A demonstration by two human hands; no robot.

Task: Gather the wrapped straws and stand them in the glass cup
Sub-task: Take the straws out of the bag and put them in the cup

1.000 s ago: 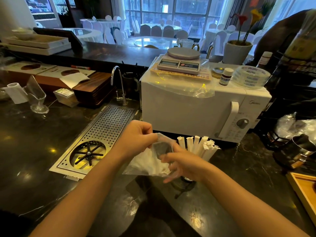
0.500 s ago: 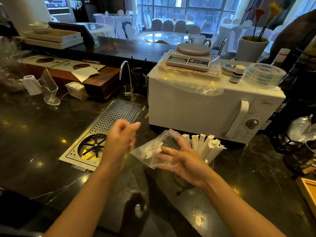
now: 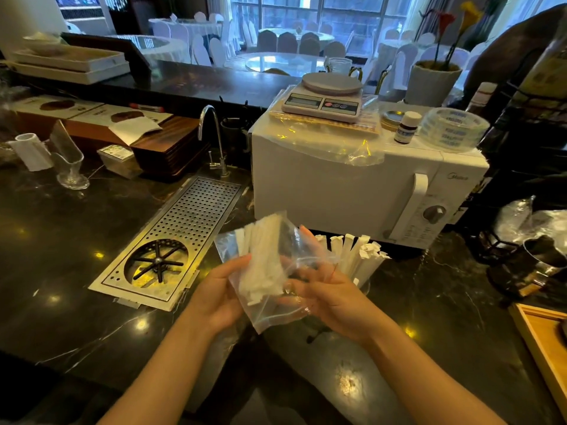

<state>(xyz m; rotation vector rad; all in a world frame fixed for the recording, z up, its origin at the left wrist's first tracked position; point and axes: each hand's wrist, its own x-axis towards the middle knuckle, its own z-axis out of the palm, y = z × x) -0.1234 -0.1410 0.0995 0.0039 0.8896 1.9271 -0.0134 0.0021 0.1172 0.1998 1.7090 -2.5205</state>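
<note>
A clear plastic bag holding a bundle of white wrapped straws is upright between my hands, above the dark counter. My left hand grips the bag's left side around the straws. My right hand holds the bag's right side with fingers spread against the plastic. Just behind my right hand, several white wrapped straws stand fanned out; the glass cup holding them is almost wholly hidden by my hand.
A white microwave with a kitchen scale on top stands right behind the straws. A metal drip tray with a rinser and a tap lie left. A wooden tray edge is at the right, an angled glass holder far left.
My left hand, off the bag half a second ago, has come back and taken hold of it. The bag has turned upright, its straws now pointing up.
</note>
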